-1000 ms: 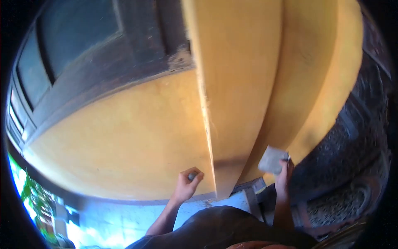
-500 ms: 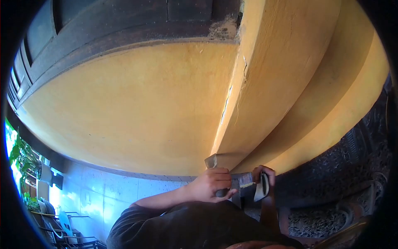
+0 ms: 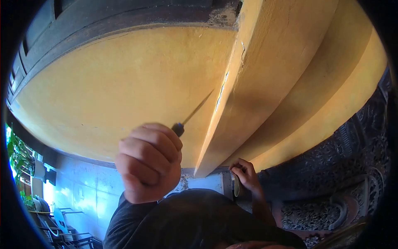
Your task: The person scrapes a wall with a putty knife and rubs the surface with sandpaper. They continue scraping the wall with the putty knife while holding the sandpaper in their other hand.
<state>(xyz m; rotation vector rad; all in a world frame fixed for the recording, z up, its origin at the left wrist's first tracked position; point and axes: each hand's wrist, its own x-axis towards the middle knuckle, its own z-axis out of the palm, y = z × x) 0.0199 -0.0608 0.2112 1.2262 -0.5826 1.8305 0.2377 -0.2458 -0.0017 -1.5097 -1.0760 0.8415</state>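
My left hand (image 3: 150,162) is raised in a fist around the dark handle of a putty knife (image 3: 196,108). Its thin blade appears edge-on, slanting up to the right, with the tip beside a jagged pale crack (image 3: 222,93). That crack runs along the corner where the yellow wall (image 3: 137,91) meets a yellow pillar (image 3: 269,83). Lower down, near the pillar's foot, my right hand (image 3: 247,175) has its fingers curled around a thin, pale thing with a curved edge (image 3: 236,186); its kind I cannot tell.
Dark wood panelling (image 3: 124,18) borders the wall above. A shorter crack (image 3: 243,52) marks the pillar higher up. Carved dark furniture (image 3: 315,213) stands at the right. Potted plants (image 3: 18,151) and metal-framed chairs (image 3: 62,224) are at the left, on a shiny tiled floor (image 3: 89,182).
My left hand has risen and come closer to the camera with the putty knife, away from the pillar's base. My right hand has shifted slightly left with its pale thing.
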